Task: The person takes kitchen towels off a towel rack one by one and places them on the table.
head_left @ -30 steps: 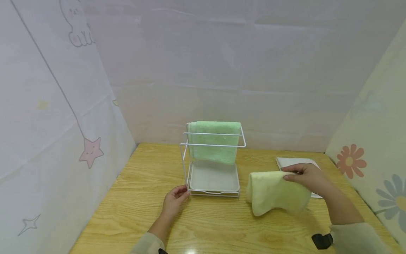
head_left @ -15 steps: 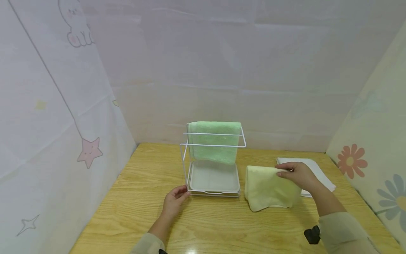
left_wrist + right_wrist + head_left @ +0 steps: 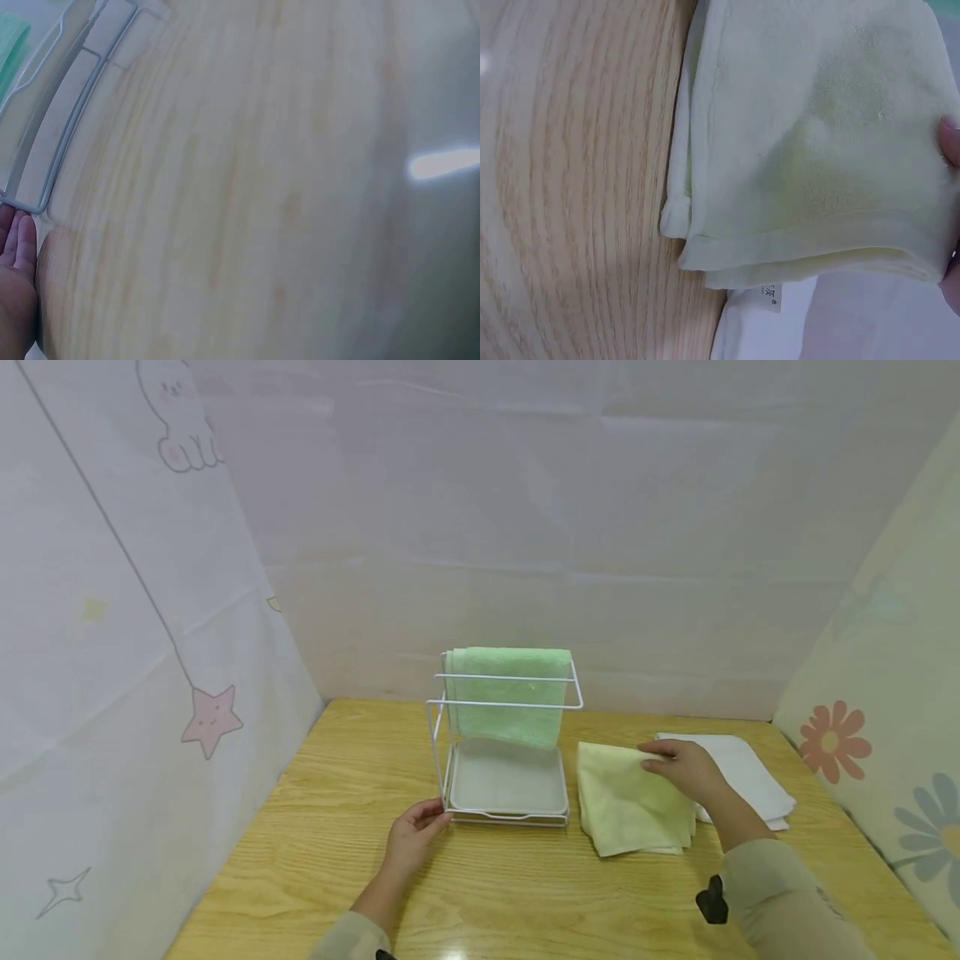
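Folded, plush pale-yellow cloth (image 3: 630, 806), lower right of frame: right fingers (image 3: 663, 747) pinch its top edge, left fingers (image 3: 426, 808) grip rack (image 3: 504, 703) corner.

Broad room on surface (image 3: 495, 893) in front of rack (image 3: 502, 704), more left of it. Narrow gap between rack and yellow towel (image 3: 630, 802). Left hand (image 3: 409, 837) blocks rack's near left corner. Right hand (image 3: 686, 770), white towel (image 3: 744, 768) crowd right side. Bars (image 3: 487, 677) cross above tray (image 3: 506, 781); green towel (image 3: 510, 727) hangs behind.
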Available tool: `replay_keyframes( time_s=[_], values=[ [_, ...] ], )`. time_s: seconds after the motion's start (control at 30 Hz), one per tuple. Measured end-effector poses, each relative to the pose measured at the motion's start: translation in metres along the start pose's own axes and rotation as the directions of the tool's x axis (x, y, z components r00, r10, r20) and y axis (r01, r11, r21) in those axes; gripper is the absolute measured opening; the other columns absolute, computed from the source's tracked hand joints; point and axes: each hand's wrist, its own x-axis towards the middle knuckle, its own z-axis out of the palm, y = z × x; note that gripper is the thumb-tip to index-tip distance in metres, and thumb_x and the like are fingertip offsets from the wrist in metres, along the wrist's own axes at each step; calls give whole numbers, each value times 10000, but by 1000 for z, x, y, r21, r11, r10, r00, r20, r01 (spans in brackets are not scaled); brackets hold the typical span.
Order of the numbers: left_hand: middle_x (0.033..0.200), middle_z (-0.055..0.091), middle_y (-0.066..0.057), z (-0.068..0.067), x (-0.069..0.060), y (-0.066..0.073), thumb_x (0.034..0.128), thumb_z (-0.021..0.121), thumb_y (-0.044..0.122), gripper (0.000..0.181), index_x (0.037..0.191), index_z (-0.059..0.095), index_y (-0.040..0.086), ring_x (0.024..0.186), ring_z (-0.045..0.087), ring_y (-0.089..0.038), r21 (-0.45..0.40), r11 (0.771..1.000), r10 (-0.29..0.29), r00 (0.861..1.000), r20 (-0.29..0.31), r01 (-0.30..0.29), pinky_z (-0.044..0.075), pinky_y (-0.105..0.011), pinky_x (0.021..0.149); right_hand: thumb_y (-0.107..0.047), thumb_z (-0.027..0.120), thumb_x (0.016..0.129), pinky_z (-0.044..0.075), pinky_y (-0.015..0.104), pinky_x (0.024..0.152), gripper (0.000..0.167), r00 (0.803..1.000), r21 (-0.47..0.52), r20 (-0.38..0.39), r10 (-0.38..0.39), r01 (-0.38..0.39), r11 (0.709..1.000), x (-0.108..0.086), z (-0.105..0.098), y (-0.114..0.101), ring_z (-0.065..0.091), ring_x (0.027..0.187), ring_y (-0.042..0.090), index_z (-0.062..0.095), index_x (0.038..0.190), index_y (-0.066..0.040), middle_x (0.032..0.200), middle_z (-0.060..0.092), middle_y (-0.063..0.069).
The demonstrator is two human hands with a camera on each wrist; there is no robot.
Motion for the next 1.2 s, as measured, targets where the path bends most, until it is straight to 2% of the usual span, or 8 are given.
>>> replay_keyframes(
  time_s=[0.3,0.57,0.63,0.7,0.77,0.87,1.0,1.2],
  values=[
    [1177,658,-273,0,-1,0,898,691,46,344,1194,610,-110,875,628,22,-2,1000,6,1000,-5,-6,540,-116,774,-308,609,974,404,613,1063,444,1000,-9,3,11,-11,1000,14,15,7,365,1371,469,581,1348,-70,1452,479,242],
    [1173,660,-268,1,-2,2,900,692,56,339,1189,614,-103,897,635,-13,15,1000,6,1000,-4,-6,540,-118,776,-294,616,969,299,667,1107,477,999,-46,26,32,-31,998,17,15,9,268,1411,490,540,1386,-74,1526,348,272],
    [1173,659,-271,1,-1,2,896,695,52,339,1186,615,-105,891,633,-8,8,1000,4,1000,-4,-4,540,-119,774,-266,606,975,308,670,1098,473,999,-58,32,30,-28,998,16,14,11,278,1402,499,526,1394,-61,1522,353,277],
    [1170,658,-274,1,0,1,893,698,47,339,1181,615,-110,880,631,2,0,1000,5,1000,-5,-5,540,-119,771,-207,582,977,370,647,1061,464,999,-53,37,34,-32,998,14,14,13,314,1382,501,509,1403,-39,1506,383,277],
    [1167,658,-275,1,0,1,891,698,43,338,1179,614,-113,870,626,13,-6,1000,6,1000,-5,-6,539,-119,767,-148,556,962,435,586,988,471,999,-46,40,37,-35,998,11,13,17,352,1355,506,493,1407,-9,1476,425,281],
    [1165,659,-276,1,1,0,891,695,32,332,1177,614,-115,860,625,22,-11,1000,4,1000,-10,-4,539,-116,766,-102,535,931,454,521,911,488,998,-38,33,45,-44,998,7,12,23,389,1320,515,485,1400,25,1438,469,287],
    [1168,656,-281,1,1,0,892,690,21,328,1179,613,-117,859,628,18,-12,1000,1,1000,-12,-2,540,-115,767,-110,549,955,464,579,969,463,997,-9,24,72,-72,997,1,12,36,407,1290,529,490,1387,47,1419,477,303],
    [1183,647,-277,1,0,1,903,679,31,333,1194,606,-112,893,631,-31,2,1000,-3,1000,0,3,545,-122,777,-168,570,983,443,600,1013,472,987,56,13,162,-162,985,-7,14,57,405,1289,524,480,1395,43,1425,464,309]
  ],
)
